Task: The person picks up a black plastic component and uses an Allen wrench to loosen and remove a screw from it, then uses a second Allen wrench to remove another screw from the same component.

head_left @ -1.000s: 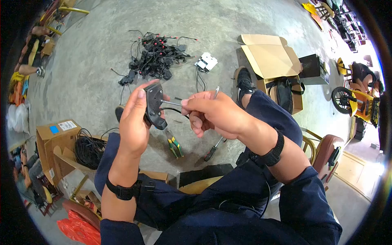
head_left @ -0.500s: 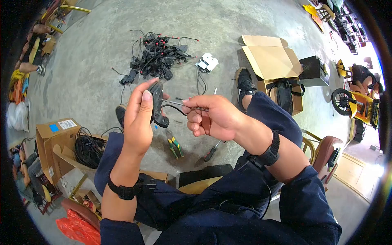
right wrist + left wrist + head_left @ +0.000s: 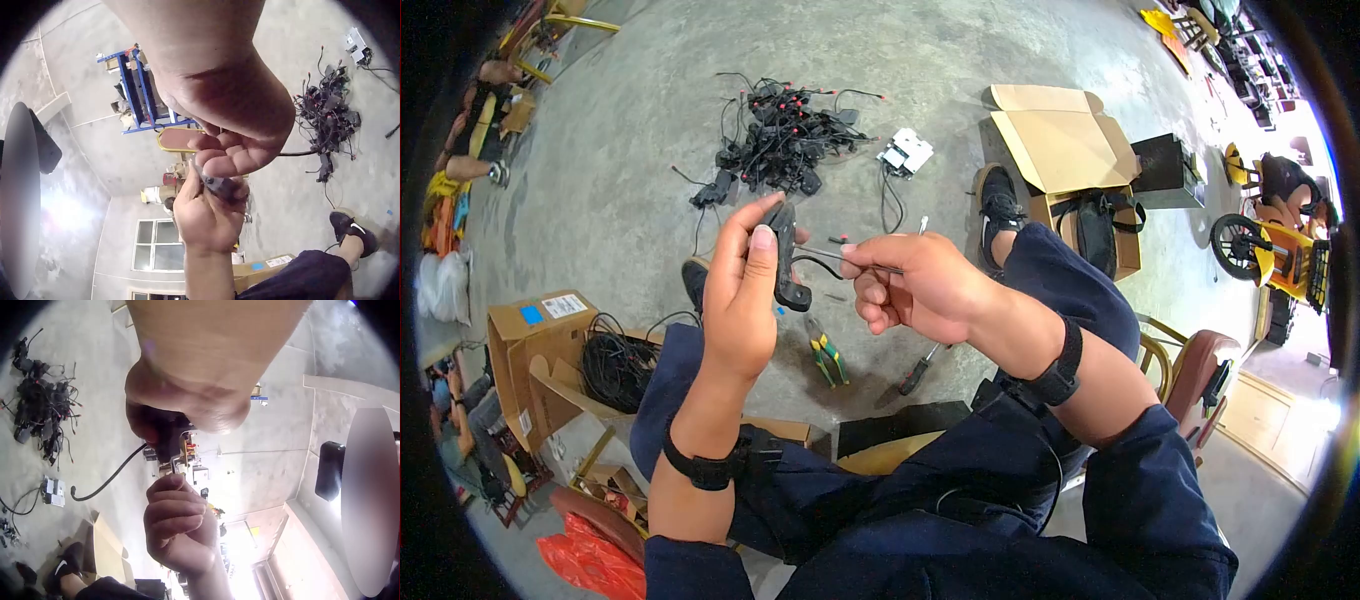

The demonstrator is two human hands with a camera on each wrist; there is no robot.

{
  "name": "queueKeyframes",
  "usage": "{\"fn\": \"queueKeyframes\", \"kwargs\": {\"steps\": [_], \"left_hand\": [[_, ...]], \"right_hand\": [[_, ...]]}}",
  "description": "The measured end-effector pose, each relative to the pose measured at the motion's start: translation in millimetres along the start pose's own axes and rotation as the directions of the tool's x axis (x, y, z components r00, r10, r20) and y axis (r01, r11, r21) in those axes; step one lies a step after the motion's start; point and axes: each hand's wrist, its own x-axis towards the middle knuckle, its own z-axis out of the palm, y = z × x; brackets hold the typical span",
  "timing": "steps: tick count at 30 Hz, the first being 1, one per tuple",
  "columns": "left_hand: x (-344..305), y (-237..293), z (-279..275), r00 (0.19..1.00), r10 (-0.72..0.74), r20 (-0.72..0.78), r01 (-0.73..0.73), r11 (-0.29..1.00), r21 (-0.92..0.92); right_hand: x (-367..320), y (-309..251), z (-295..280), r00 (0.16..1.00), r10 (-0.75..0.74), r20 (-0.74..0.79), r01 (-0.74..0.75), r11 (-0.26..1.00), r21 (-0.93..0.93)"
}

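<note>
Left hand grips curved black plastic part, right hand pinches thin silver metal rod. Probably mid-screw-turning; next twist likely needs steady alignment.

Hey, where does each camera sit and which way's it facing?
Head: on the head, facing forward and down at left hand, right hand, legs.
Left wrist: on that wrist, facing past left hand to right hand; right shoe shows.
Right wrist: on that wrist, facing past right hand to left hand; left shoe shows.
Both wrist views share the cable pile and black part.
</note>
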Motion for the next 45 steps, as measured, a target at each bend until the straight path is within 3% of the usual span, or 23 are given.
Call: {"fn": "queueKeyframes", "kwargs": {"steps": [5,10,13,15,16,17,18,19,21,25,27,28,29,30,31,33,34,45], "left_hand": [[1,-2,-2,1.000,0.002,-0.004,-0.002,1.000,0.016],[3,2,-4,0.994,-0.110,0.005,0.110,0.987,-0.121],[2,3,-4,0.988,-0.155,-0.010,0.153,0.983,-0.099],[3,0,-5,0.984,-0.177,0.004,0.176,0.981,-0.081],[3,-2,-5,0.980,-0.198,0.019,0.199,0.978,-0.064],[3,-2,-5,0.980,-0.199,0.018,0.199,0.978,-0.063],[3,-2,-5,0.967,-0.253,0.022,0.253,0.966,-0.043],[3,-2,-5,0.952,-0.307,0.025,0.307,0.951,-0.022],[3,-4,-7,0.948,-0.318,0.030,0.319,0.946,-0.059],[6,-5,-7,0.958,-0.281,0.055,0.286,0.949,-0.135],[9,-7,-5,0.972,-0.230,0.039,0.233,0.961,-0.151],[10,-7,-4,0.983,-0.180,0.023,0.181,0.969,-0.169],[9,-5,-3,0.983,-0.180,0.022,0.181,0.969,-0.168],[7,0,-2,0.986,-0.169,0.010,0.168,0.967,-0.193],[7,3,-1,0.987,-0.159,-0.001,0.155,0.964,-0.218],[7,3,-1,0.989,-0.145,0.012,0.144,0.961,-0.235],[7,3,-1,0.991,-0.131,0.016,0.130,0.959,-0.252],[5,6,-4,0.994,-0.112,-0.004,0.109,0.972,-0.209]], "right_hand": [[1,0,0,1.000,0.009,-0.002,-0.009,1.000,0.011],[-1,-3,2,1.000,0.014,-0.005,-0.013,1.000,0.017],[-4,-4,5,0.997,-0.062,-0.041,0.056,0.991,-0.121],[-4,-3,5,0.954,-0.301,-0.006,0.251,0.804,-0.539],[-2,0,2,0.954,-0.301,-0.005,0.251,0.804,-0.539],[0,6,-4,0.762,-0.617,0.198,0.461,0.302,-0.834],[1,8,-7,0.492,-0.704,0.513,0.428,-0.317,-0.846],[1,9,-7,0.492,-0.704,0.512,0.430,-0.315,-0.846],[-1,8,-6,0.435,-0.666,0.606,0.396,-0.463,-0.793],[-8,4,-4,0.400,-0.694,0.599,0.414,-0.446,-0.793],[-14,-1,-3,0.514,-0.735,0.443,0.506,-0.157,-0.848],[-15,-3,-1,0.514,-0.734,0.444,0.507,-0.157,-0.847],[-16,-5,1,0.755,-0.626,0.196,0.532,0.409,-0.742],[-16,-5,3,0.936,-0.347,0.055,0.337,0.844,-0.418],[-14,-3,2,0.936,-0.349,0.053,0.338,0.844,-0.417],[-7,3,0,0.986,-0.143,0.083,0.162,0.942,-0.293],[-6,4,1,0.989,-0.121,0.085,0.140,0.948,-0.285],[-5,4,5,0.995,-0.081,0.064,0.091,0.981,-0.173]]}}
